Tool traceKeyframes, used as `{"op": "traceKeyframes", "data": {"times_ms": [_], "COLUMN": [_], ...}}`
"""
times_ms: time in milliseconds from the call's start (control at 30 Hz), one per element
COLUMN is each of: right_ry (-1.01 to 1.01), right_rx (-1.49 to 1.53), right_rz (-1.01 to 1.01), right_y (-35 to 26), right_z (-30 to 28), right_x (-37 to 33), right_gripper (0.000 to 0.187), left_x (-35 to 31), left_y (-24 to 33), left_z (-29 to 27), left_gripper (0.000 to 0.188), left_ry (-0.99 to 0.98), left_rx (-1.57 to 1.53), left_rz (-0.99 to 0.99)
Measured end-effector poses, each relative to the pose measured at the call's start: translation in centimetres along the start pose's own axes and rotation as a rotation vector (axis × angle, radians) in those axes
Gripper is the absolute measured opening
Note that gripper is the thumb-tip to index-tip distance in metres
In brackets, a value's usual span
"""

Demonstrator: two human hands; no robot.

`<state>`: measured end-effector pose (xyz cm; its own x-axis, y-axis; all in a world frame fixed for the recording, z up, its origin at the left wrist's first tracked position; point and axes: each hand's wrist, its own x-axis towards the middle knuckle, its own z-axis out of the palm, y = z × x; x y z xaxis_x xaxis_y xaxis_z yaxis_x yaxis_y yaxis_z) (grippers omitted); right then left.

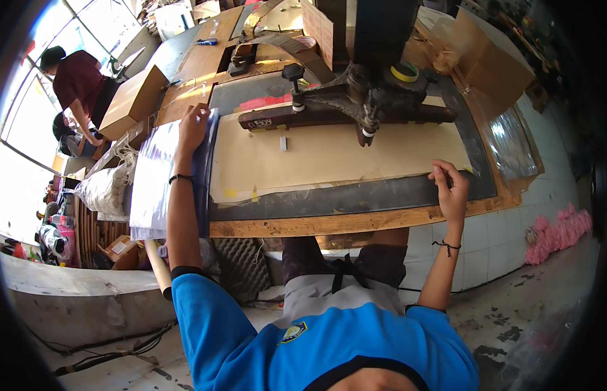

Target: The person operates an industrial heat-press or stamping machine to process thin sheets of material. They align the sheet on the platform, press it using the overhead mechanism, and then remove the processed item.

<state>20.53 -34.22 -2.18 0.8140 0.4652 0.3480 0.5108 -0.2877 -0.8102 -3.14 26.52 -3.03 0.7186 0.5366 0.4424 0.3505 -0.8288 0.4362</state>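
My left hand (192, 130) is over the far end of a stack of clear plastic sheets (153, 179) at the table's left side. Its fingers are loosely bent and apart, and I see nothing between them. My right hand (451, 187) hovers by the right front part of a tan flat sheet (342, 159), fingers half curled with nothing visible in them. The tan sheet lies on a dark board (355, 206). Across its far part stands a dark metal clamp frame (362, 98) with a long bar (271, 118). A small grey piece (283, 143) rests on the tan sheet.
A wooden edge (303, 227) runs along the table front. Cardboard boxes (133, 101) stand left and at the far right. Rolls of tape (404, 72) lie behind the frame. Clear plastic packs (509, 146) sit at the right edge. Another person (85, 85) works far left.
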Motion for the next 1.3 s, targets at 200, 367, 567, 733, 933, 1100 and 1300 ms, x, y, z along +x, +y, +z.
{"op": "traceKeyframes", "data": {"times_ms": [200, 367, 567, 733, 933, 1100, 1300], "right_ry": [0.562, 0.657, 0.677, 0.298, -0.443, -0.347, -0.117], "right_rx": [-0.131, -0.677, -0.641, 0.152, 0.625, 0.684, 0.450], "right_rz": [-0.127, 0.005, -0.029, -0.054, -0.250, 0.253, 0.341], "right_y": [3.9, 12.3, 11.5, -2.4, -11.9, -6.7, -5.3], "right_z": [-2.4, -13.8, -13.7, -3.7, 5.9, 7.0, 1.9], "right_x": [2.9, 3.8, 3.0, 0.2, -5.3, -5.2, -3.7], "right_gripper": [0.029, 0.035, 0.035, 0.035, 0.065, 0.054, 0.062], "left_x": [-0.2, -5.2, -10.3, -12.5, -14.1, -12.7, -18.0], "left_y": [-18.1, -16.1, 2.4, 22.2, 36.3, 38.0, 33.3], "left_z": [-11.4, -18.0, -31.0, -22.6, -1.4, 5.2, 4.0], "left_gripper": [0.028, 0.044, 0.039, 0.037, 0.039, 0.036, 0.058], "left_ry": [0.694, 1.251, 1.521, 1.182, 0.386, 0.294, -0.088], "left_rx": [0.101, 0.156, 0.429, 0.572, -0.160, -0.366, -0.174], "left_rz": [0.072, 0.110, 0.234, 0.506, 0.608, 0.468, 0.278]}}
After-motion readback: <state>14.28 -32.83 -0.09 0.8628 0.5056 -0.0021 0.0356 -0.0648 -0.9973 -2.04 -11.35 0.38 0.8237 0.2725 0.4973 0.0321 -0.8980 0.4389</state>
